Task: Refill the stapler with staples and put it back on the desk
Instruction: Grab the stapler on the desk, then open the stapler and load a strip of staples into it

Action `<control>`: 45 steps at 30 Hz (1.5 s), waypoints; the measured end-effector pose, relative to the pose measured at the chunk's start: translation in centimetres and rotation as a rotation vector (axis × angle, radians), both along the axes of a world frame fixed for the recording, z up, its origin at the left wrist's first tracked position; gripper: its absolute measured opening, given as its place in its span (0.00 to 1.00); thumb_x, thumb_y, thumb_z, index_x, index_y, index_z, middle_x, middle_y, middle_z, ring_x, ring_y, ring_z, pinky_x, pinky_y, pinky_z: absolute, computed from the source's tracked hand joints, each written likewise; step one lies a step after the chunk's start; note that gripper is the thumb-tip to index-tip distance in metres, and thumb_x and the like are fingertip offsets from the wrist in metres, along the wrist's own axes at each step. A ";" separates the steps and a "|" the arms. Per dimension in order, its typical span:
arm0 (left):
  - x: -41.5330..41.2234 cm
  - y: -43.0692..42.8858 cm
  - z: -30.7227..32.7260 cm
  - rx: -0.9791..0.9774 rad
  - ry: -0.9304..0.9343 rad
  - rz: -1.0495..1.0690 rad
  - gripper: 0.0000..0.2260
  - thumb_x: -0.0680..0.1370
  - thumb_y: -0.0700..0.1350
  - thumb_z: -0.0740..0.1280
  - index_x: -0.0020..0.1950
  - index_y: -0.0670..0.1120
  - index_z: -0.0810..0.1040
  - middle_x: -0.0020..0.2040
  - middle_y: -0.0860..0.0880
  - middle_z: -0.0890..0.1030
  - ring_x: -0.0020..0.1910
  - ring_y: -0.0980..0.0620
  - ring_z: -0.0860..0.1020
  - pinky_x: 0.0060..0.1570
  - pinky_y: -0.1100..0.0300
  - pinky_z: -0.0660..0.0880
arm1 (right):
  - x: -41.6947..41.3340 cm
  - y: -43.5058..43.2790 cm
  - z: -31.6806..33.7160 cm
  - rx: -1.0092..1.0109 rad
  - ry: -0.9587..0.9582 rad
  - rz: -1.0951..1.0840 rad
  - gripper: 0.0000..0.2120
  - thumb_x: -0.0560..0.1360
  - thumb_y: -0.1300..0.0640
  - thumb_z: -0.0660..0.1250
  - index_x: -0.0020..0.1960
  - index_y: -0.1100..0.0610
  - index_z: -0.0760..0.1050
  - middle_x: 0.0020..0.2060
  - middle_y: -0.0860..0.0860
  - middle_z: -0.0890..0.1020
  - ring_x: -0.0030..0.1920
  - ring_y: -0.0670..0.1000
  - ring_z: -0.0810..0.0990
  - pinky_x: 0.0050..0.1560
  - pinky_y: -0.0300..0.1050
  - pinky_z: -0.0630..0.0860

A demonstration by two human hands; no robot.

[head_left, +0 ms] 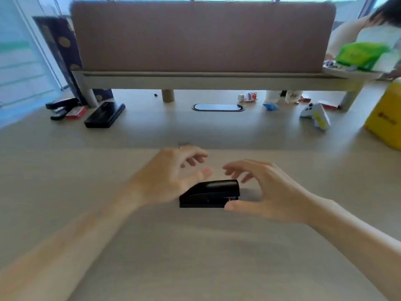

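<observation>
A small black stapler (pixel 209 194) lies closed on the light wooden desk (pixel 195 246), its front end pointing right. My left hand (pixel 171 177) hovers just over its left rear end with fingers spread, holding nothing. On the other side, my right hand (pixel 264 190) is open too, its thumb beside the stapler's front and its fingers curved above it. Whether either hand touches the stapler is unclear. A red box (pixel 76 112), perhaps staples, lies at the far left.
At the far left are a second black stapler (pixel 61 107) and a flat black case (pixel 105 115). A white game controller (pixel 315 115) and a yellow box (pixel 388 118) are at the right. A brown divider panel (pixel 201 38) stands behind, with another person (pixel 373 29) beyond it.
</observation>
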State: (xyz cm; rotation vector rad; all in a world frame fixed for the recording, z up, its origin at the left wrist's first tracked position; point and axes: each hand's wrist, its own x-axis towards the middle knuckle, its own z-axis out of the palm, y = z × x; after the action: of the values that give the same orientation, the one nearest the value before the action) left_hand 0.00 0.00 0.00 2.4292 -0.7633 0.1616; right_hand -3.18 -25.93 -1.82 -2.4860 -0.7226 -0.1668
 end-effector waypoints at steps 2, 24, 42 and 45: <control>-1.3 -1.3 -0.3 -0.015 0.017 -0.030 0.18 0.76 0.61 0.68 0.63 0.55 0.81 0.54 0.58 0.84 0.52 0.60 0.82 0.55 0.57 0.79 | -0.6 0.6 -0.4 0.052 0.002 -0.053 0.29 0.69 0.37 0.77 0.66 0.46 0.78 0.54 0.38 0.84 0.52 0.38 0.82 0.55 0.38 0.79; -4.5 -0.8 -3.3 -0.670 -0.120 0.218 0.09 0.87 0.50 0.53 0.55 0.47 0.68 0.44 0.49 0.84 0.45 0.48 0.85 0.51 0.48 0.79 | -0.9 1.0 -3.3 0.298 0.065 -0.136 0.12 0.69 0.53 0.81 0.51 0.48 0.84 0.38 0.45 0.86 0.41 0.47 0.83 0.44 0.31 0.75; -4.2 7.8 -0.1 0.094 -0.070 0.237 0.09 0.73 0.51 0.79 0.51 0.58 0.84 0.44 0.62 0.85 0.45 0.62 0.81 0.47 0.63 0.76 | -1.1 1.1 -3.1 0.272 0.027 -0.108 0.10 0.71 0.53 0.80 0.50 0.47 0.84 0.40 0.46 0.86 0.42 0.47 0.84 0.49 0.39 0.77; -4.0 6.3 -0.2 0.167 -0.070 0.142 0.10 0.74 0.49 0.78 0.54 0.59 0.85 0.40 0.67 0.82 0.44 0.68 0.78 0.42 0.70 0.71 | -1.0 0.9 -3.2 0.263 0.015 -0.108 0.10 0.71 0.52 0.79 0.50 0.47 0.83 0.39 0.47 0.86 0.42 0.49 0.84 0.51 0.44 0.78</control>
State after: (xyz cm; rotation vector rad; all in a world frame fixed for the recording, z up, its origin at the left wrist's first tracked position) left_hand -4.03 6.34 -0.21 2.6496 -0.6567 0.2485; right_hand -4.20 -24.99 -4.97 -2.2725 -0.5234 -0.2645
